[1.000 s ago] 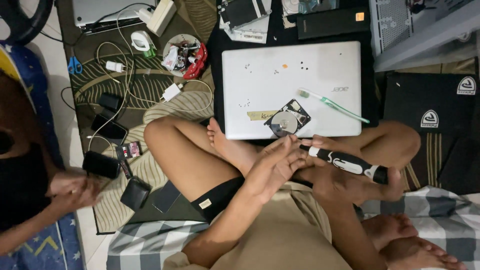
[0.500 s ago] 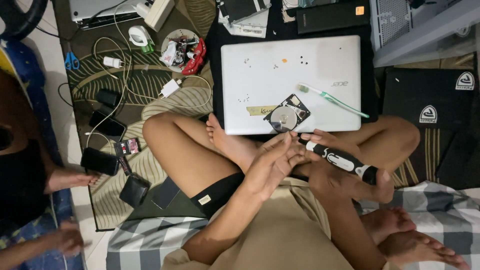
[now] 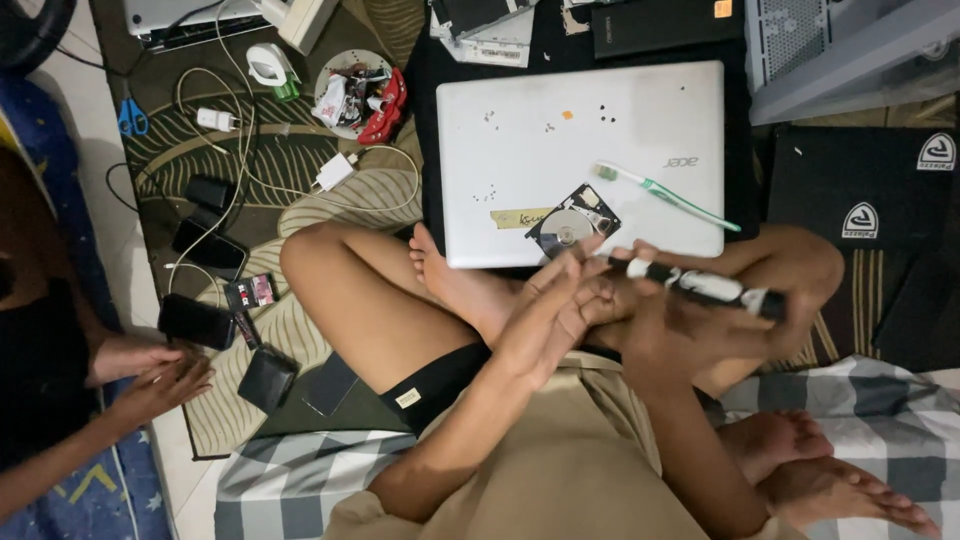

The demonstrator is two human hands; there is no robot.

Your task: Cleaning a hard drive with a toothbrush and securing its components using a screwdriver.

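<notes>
- Right hand: fingers wrapped around the middle of a black-and-white screwdriver. The tool lies nearly level, tip pointing left, handle end reaching toward the right knee.
- Left hand: fingers extended and lying close together, palm down. Fingertips are at the screwdriver tip; whether they pinch it cannot be told.
- Both hands sit above the person's crossed legs, just below the near edge of a closed white laptop lying on the floor.
- Bare hard drive: rests on the laptop lid near its lower edge, shiny platter exposed, just above the left fingertips.
- Toothbrush: green and white, lies diagonally on the lid, to the right of the hard drive.
- Small screws are scattered across the lid.
- Patterned rug, left of the laptop: carries white chargers with cables, several dark phones and a round dish of small items.
- Second person, left edge of view: two hands held together just beside one of the phones.
- Black bag: lies to the right of the laptop.
</notes>
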